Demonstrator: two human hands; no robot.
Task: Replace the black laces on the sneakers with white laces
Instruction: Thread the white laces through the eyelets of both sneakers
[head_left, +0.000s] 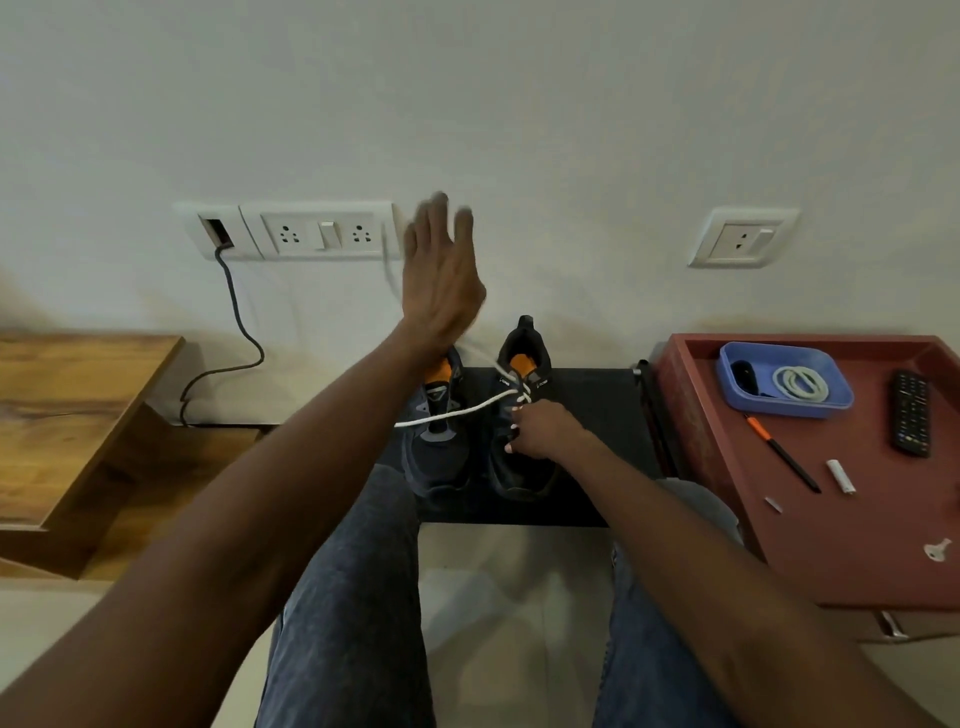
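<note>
White cord is the live thing here: the white lace (457, 413) runs taut from the top eyelets of the right sneaker (522, 415) out toward 9 o'clock, crossing over the left sneaker (439, 421), with a second strand rising toward 11 o'clock. Both sneakers sit toe-toward-the-viewer on a black mat (592, 415) at the foot of the wall.

The right hand (543, 431) rests on the right sneaker's tongue area, fingers curled down at the lacing; whether it pinches the lace I cannot tell. The left hand (441, 275) is raised at 12 o'clock, fingers straight and together, blurred; the rising strand seems to lead to it, though no grip shows.

Lace like this should be light, limp and a bit slippery, so it is best taken near its stiff tip or close to the eyelet. The sneaker is soft and will shift unless pinned.

Room is open at 9 and 12 o'clock. At 3 o'clock the red worktop (810, 545) edge crowds in, carrying a blue tray (737, 395) with a coiled spare lace (800, 383).
</note>
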